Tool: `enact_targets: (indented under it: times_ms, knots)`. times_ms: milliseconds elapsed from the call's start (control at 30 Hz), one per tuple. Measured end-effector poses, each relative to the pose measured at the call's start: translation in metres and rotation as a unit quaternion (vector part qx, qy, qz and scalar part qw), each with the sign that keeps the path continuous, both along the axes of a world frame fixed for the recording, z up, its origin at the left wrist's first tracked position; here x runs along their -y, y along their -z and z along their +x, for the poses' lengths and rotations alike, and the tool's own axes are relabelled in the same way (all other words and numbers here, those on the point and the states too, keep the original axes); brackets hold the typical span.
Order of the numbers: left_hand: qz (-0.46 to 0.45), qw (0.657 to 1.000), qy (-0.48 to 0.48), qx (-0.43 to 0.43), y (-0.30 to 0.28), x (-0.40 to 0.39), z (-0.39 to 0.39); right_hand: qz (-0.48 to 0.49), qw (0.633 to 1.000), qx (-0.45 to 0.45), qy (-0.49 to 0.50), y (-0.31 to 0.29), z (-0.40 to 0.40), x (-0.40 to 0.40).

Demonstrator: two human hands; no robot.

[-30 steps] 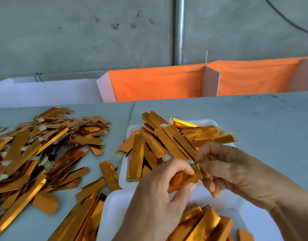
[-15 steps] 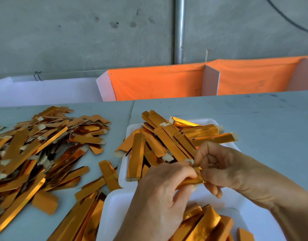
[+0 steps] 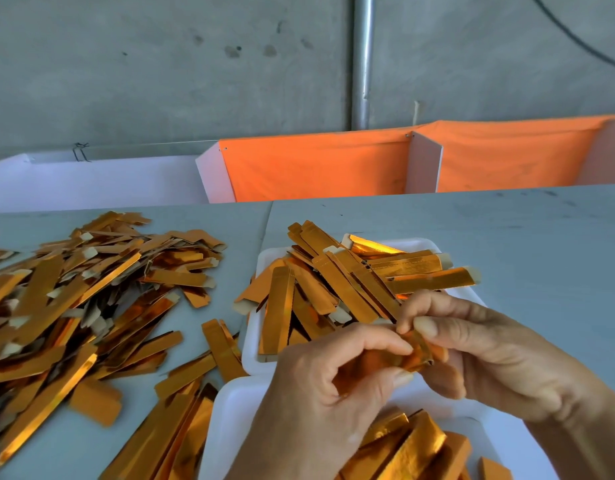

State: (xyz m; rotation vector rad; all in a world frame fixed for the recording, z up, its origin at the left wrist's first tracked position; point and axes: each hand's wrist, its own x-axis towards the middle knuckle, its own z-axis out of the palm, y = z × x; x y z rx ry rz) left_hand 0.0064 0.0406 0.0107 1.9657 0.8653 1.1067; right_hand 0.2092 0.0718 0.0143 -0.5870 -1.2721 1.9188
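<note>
A bare concrete wall with a metal pipe stands behind my grey desk, and an orange cloth hangs along the desk's far edge at 12 o'clock.

My left hand and right hand meet in the air at about 5 o'clock, above the gap between two white trays. Both are closed on one gold strip: the left pinches its near length between thumb and forefinger, and the right grips its end with thumb and curled fingers.

I judge the strip to be thin foil-faced card, very light, stiff enough to take a crease but quick to crumple or tear. Its shiny face looks slippery, so I would hold it by the edges close to the fold line, with fingertips only and little force.

The far tray, at 12 o'clock from my hands, holds a loose heap of flat strips lying crosswise, several hanging over its rim. The near tray, at 6 o'clock, holds thicker folded pieces lying side by side. A much larger pile of the same strips sprawls on the desk at 9 o'clock, with a few strays between it and the trays.
</note>
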Motion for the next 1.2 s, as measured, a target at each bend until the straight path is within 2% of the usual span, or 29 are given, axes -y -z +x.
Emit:
enact_targets:
  times_ms: [233, 333, 567, 700, 1000, 1100, 1200]
  knots:
    - [-0.018, 1.0, -0.011, 0.015, 0.002, -0.001, 0.001, 0.022, 0.998, 0.03, 0.043, 0.004, -0.002, -0.001]
    - [-0.021, 1.0, -0.015, 0.019, 0.003, -0.002, 0.001, 0.016, 0.999, 0.014, 0.034, 0.005, -0.002, -0.001]
    - [-0.028, 0.999, -0.014, 0.014, 0.002, -0.001, 0.004, 0.046, 0.997, 0.039, 0.037, 0.005, -0.003, -0.003]
    - [-0.061, 0.998, -0.013, 0.031, 0.001, -0.002, 0.004, 0.016, 0.998, 0.028, 0.053, 0.011, -0.004, -0.004]
    - [-0.154, 0.987, -0.015, -0.053, 0.013, -0.008, 0.01, 0.01, 0.986, 0.166, 0.031, 0.014, 0.004, -0.009]
    - [-0.161, 0.984, -0.017, -0.071, 0.016, -0.009, 0.013, -0.006, 0.982, 0.187, 0.034, 0.015, 0.003, -0.01]
    - [-0.167, 0.98, -0.036, -0.102, 0.018, -0.011, 0.012, 0.005, 0.969, 0.23, 0.085, 0.013, 0.001, -0.008]
